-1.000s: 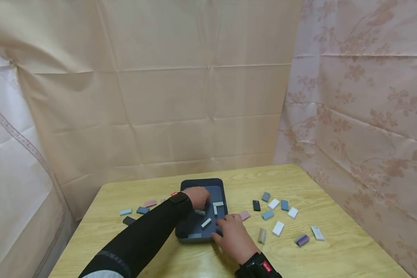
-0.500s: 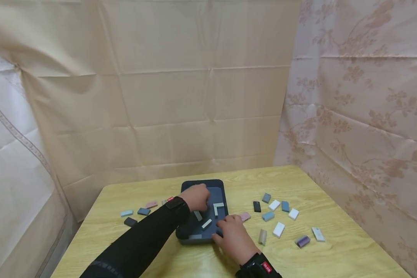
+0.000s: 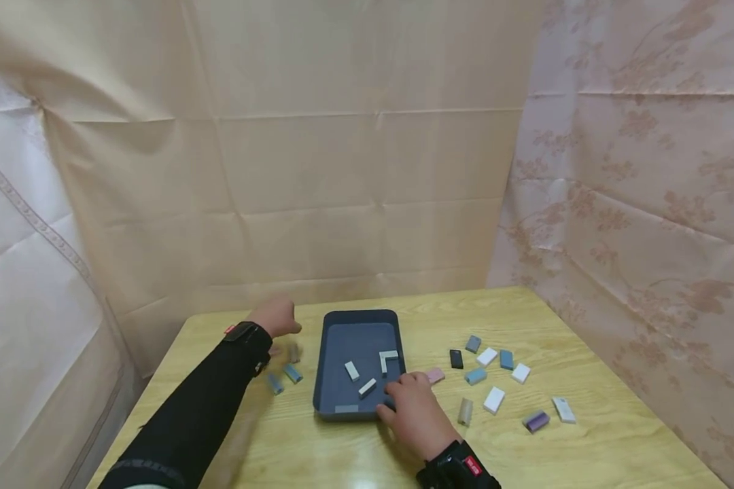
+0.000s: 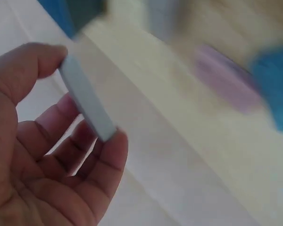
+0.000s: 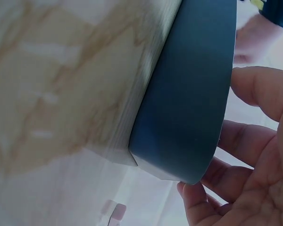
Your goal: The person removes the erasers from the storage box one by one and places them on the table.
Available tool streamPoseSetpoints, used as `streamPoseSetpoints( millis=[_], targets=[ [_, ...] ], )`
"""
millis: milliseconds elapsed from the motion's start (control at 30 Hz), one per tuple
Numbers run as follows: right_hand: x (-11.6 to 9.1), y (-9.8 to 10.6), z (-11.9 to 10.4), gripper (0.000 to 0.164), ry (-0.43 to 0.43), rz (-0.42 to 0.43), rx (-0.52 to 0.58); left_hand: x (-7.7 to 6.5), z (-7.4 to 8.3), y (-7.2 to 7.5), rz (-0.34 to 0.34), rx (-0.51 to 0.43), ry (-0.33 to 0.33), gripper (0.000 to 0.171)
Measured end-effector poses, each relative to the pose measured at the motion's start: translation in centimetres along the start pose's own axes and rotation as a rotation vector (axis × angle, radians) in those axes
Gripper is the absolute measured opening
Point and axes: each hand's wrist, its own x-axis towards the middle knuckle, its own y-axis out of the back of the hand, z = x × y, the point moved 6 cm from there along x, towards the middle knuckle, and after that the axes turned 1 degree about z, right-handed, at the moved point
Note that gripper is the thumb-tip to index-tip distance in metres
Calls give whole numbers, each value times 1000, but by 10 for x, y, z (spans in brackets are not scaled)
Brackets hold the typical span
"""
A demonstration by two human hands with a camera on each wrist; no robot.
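Note:
My left hand is to the left of the dark blue-grey tray, over the table's far left part. In the left wrist view it pinches a slim light grey rectangular block between thumb and fingertips; the head view hides this block behind the hand. My right hand grips the tray's near right corner, thumb and fingers along the rim in the right wrist view. Inside the tray lie a pale block, another pale block and an L-shaped pale arrangement.
Right of the tray, several blocks lie scattered, among them a black block, a white block and a purple block. Left of it sit a blue block and another bluish block. A beige cloth hangs behind the table.
My left hand has moved from over the tray to the left, uncovering the tray's inside and some blocks beside it. My right hand stays at the tray's near right corner.

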Motion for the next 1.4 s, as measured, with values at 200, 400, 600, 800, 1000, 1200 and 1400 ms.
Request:
streamPoseSetpoints(
  millis=[200,400,600,800,1000,1200,1400],
  targets=[
    [0,1,1,39,-19,-20,12,-16,-48,-4,43,107,44,44],
    [-1,0,0,38,0,-14,7,-28,-71,-12,-36,151,165,29],
    [0,3,-1,37,11,6,-4,-26,-80,-21,-97,123,210,19],
    [1,4,-1,38,3,5,-9,-20,-65,-21,-38,202,126,8],
    [1,4,-1,37,-3,-3,-14,-5,19,-15,127,236,-152,10],
    [1,1,2,37,-6,-13,-8,-11,117,-25,13,216,-288,20],
    [2,0,1,35,24,-15,1,-28,149,-51,-105,370,-308,9]
  ],
)
